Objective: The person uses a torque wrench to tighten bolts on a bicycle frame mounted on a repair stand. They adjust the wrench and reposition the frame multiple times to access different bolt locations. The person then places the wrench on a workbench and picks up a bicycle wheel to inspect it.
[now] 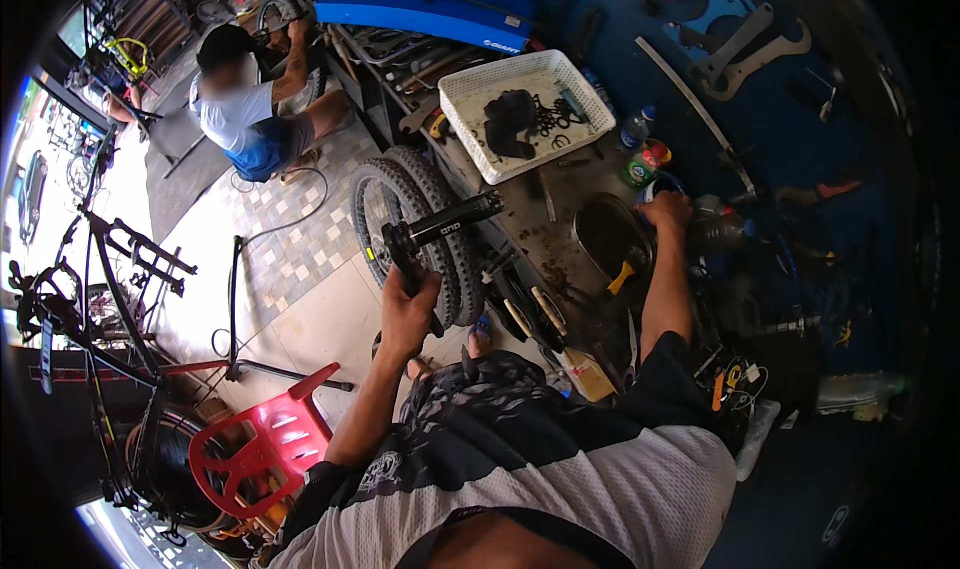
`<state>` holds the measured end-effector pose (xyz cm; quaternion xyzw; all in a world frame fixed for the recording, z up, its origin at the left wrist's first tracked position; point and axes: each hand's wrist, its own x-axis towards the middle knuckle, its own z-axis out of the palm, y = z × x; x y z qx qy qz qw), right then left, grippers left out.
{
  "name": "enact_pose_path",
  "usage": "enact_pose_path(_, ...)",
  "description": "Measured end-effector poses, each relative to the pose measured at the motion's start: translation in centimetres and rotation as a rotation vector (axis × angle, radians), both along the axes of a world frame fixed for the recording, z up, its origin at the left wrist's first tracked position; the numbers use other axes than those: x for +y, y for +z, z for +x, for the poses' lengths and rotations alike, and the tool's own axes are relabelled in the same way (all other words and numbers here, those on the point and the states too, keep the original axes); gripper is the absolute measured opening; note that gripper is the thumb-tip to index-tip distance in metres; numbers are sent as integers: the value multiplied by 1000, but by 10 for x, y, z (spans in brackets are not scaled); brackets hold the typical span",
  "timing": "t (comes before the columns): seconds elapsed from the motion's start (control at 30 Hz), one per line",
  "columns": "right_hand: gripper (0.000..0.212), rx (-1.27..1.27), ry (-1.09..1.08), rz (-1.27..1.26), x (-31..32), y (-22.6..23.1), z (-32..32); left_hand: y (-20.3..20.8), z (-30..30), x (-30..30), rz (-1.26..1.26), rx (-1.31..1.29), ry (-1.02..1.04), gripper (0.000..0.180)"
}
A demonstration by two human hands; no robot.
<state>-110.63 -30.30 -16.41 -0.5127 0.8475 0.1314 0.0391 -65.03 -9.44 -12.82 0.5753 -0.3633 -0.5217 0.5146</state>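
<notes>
Workshop clutter frames a person standing at a grimy worktop point(560, 239), where a white basket point(470, 94) of dark parts sits toward the far edge. Two knobby tyres point(420, 219) lean against the worktop's near-left side. The left hand point(408, 314) is clenched around a black bicycle crank arm point(440, 227), held off the worktop's left edge above the tiled floor point(300, 259); its long axis runs from the fist up and rightward, free end pointing at the basket. The right hand point(665, 211), well apart from it, reaches to the worktop's right side among bottles point(640, 144); whether it grips anything cannot be told. Another person point(250, 109) crouches beyond.
</notes>
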Motion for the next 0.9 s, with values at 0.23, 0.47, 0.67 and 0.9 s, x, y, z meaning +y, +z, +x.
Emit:
enact_pose_path(0.23,63,115,20,-289,16,26,43,5,25,8,-32,27,20,15)
enact_pose_path(0.47,46,-1023,757,-647,113,109,203,14,34,10,-140,-212,92,25)
enact_pose_path(0.67,69,-785,1062,-548,157,147,287,17,45,11,-129,-295,109,32)
enact_pose_path(0.9,77,-724,1159,-494,176,139,331,19,56,15,-147,-366,179,35)
